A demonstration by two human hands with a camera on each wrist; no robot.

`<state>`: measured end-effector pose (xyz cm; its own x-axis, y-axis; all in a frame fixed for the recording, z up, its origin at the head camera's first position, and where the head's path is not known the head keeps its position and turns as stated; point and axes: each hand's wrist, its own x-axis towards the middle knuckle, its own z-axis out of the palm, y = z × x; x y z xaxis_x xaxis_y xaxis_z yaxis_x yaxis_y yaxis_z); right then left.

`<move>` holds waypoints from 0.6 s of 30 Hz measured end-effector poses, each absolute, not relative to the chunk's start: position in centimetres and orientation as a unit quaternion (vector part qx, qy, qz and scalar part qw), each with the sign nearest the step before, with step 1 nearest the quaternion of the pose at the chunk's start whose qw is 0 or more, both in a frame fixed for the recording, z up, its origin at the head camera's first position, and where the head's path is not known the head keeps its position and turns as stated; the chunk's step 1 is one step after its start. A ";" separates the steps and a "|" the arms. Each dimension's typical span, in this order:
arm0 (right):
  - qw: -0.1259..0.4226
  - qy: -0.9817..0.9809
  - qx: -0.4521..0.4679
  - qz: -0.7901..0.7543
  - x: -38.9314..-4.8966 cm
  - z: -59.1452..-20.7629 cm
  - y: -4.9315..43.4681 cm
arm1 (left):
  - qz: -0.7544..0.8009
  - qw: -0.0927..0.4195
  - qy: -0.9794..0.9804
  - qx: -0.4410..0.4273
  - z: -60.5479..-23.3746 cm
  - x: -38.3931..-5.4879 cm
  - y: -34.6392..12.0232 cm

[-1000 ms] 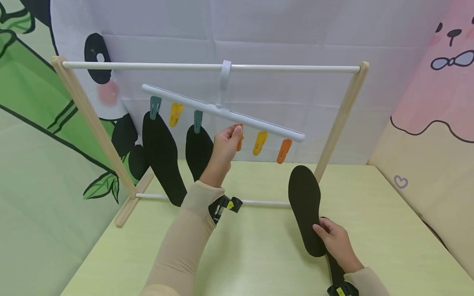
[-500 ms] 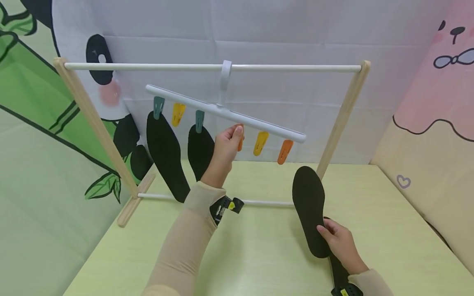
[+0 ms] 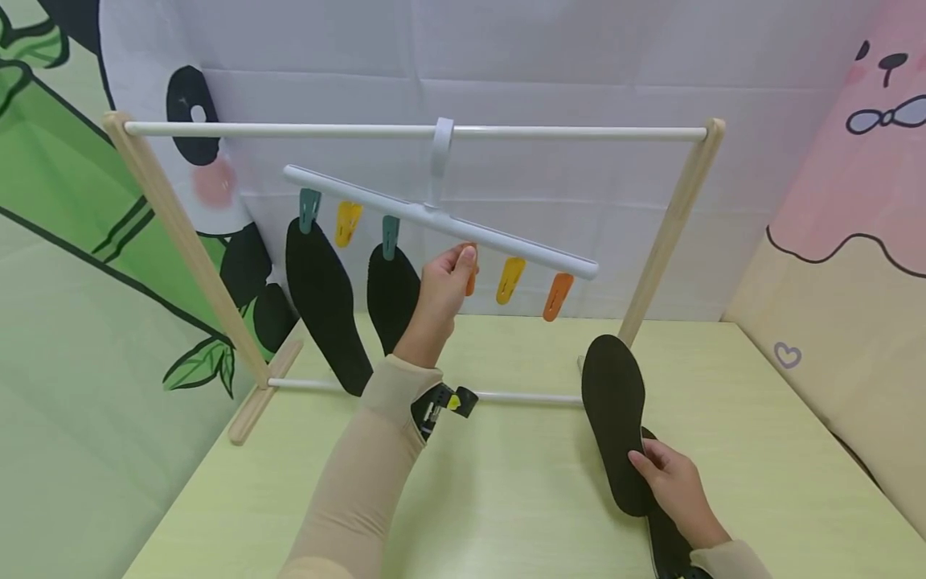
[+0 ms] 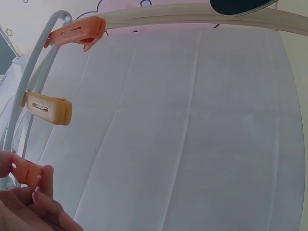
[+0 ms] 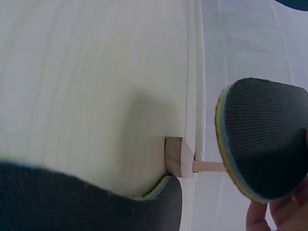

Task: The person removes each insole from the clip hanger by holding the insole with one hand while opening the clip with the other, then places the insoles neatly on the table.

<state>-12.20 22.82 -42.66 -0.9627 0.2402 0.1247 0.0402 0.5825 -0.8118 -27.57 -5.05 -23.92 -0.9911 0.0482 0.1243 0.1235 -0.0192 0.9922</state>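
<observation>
A left hand pinches a small orange plastic clip at its fingertips while, below and rightward, the right hand, thumb and fingers gripping a long black foam insole, has dipped slightly, apparently leaving it farther from clipping.

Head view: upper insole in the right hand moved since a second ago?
Yes: the upper insole shifted slightly right and down in the picture, judged against the right wooden post.

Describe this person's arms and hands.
The left sleeve and right sleeve are beige, ending at the wrists. The left wrist device is black with a yellow spot; the right wrist device is mostly cut off. Left hand and right hand are gloveless.
</observation>
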 end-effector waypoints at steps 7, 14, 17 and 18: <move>0.108 -0.878 -0.088 0.458 -12.0 -42.6 22.9 | -0.714 0.026 -0.697 -0.064 -23.9 -27.4 -5.1; 0.103 -0.881 -0.094 0.452 -11.6 -42.7 23.4 | -0.715 0.027 -0.696 -0.065 -23.9 -27.4 -5.1; 0.098 -0.883 -0.099 0.448 -11.4 -42.9 23.7 | -0.714 0.028 -0.697 -0.066 -23.9 -27.4 -5.0; 0.097 -0.884 -0.100 0.446 -11.3 -42.9 23.8 | -0.714 0.028 -0.696 -0.066 -23.9 -27.4 -5.0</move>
<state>-11.35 23.77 -42.92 -0.9610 0.2637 0.0828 0.0903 0.5827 -0.8076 -27.35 -5.03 -23.85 -0.9897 0.0517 0.1337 0.1324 -0.0282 0.9908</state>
